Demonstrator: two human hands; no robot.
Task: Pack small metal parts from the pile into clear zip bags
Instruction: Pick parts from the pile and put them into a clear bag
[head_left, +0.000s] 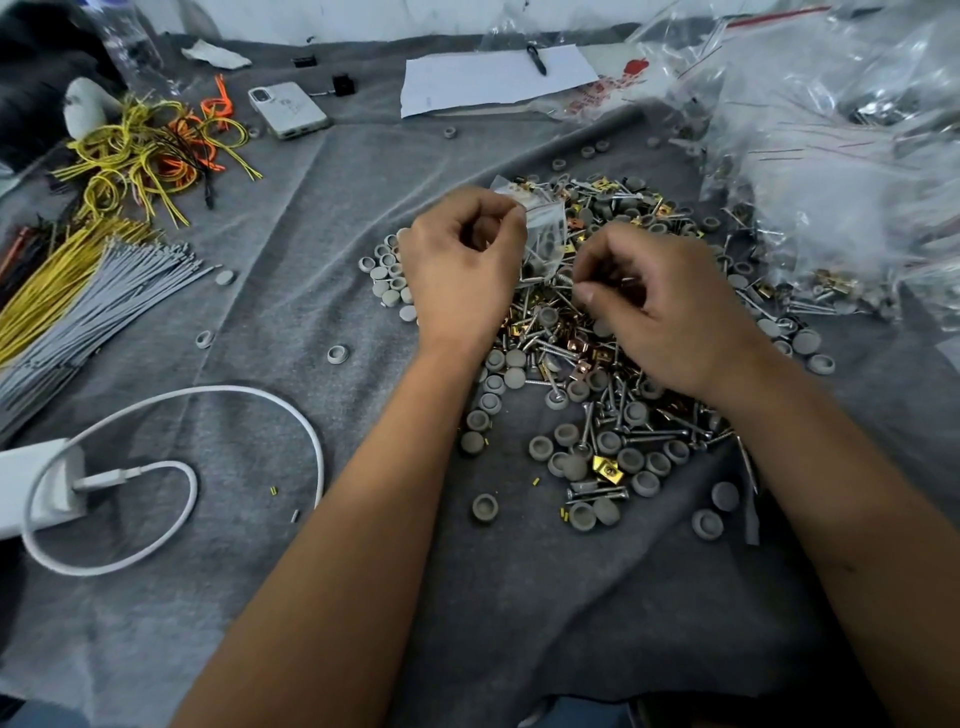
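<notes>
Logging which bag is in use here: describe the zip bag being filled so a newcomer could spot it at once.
Start at the pile of screws, clips and grey caps mid-cloth. Above its far half, the left hand pinches a small clear zip bag. Unlike the heap of bags at right, it is held up alone with grey caps inside.

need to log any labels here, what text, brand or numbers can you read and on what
Nothing can be read.
Red print on a plastic bag: too blurred to read.
White paper sheet: no writing shows.
White phone: back shows no legible brand.
White charger: no legible marking.
</notes>
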